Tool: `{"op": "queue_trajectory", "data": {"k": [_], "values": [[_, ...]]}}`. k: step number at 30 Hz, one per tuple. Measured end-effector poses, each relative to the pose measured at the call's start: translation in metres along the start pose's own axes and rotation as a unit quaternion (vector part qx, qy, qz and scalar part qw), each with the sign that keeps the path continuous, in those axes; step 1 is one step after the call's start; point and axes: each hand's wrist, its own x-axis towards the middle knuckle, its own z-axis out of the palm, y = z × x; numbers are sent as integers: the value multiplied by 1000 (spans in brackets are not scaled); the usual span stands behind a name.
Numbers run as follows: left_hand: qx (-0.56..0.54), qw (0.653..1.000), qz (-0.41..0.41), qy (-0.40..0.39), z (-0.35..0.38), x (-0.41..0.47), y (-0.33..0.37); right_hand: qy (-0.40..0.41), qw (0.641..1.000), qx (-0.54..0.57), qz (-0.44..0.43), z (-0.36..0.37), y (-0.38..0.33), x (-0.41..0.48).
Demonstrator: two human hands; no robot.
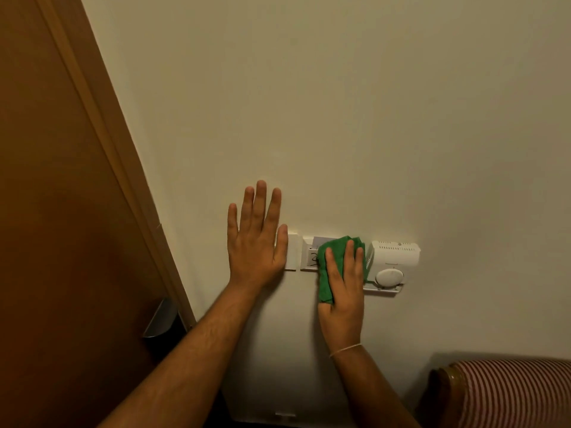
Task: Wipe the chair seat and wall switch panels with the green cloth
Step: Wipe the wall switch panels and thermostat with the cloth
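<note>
My right hand (344, 291) presses the folded green cloth (335, 254) flat against the middle switch panel (309, 254) on the cream wall, covering most of that panel. My left hand (256, 239) lies open and flat on the wall, fingers spread upward, its edge overlapping the left switch panel (292, 251). To the right of the cloth is a white thermostat (392, 261) with a round dial. The chair (506, 393), with red-and-white striped upholstery and a wooden frame, shows only at the bottom right; its seat is out of sight.
A brown wooden door (61, 211) with a metal handle (159, 319) fills the left side, its frame running diagonally beside my left arm. A small white fitting (284, 415) sits low on the wall between my forearms.
</note>
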Motion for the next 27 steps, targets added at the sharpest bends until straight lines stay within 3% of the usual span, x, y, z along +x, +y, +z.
{"op": "queue_trajectory", "data": {"k": [9,15,22,27], "values": [[4,999,17,32,15,3,-6,-3,1000,-4,14,21,19,-28],[-2,999,16,37,17,3,-6,36,999,26,17,21,10,-11],[-13,999,20,38,18,2,-7,11,999,6,41,25,17,-35],[-11,999,19,41,18,3,-7,46,998,22,22,24,10,-13]]}}
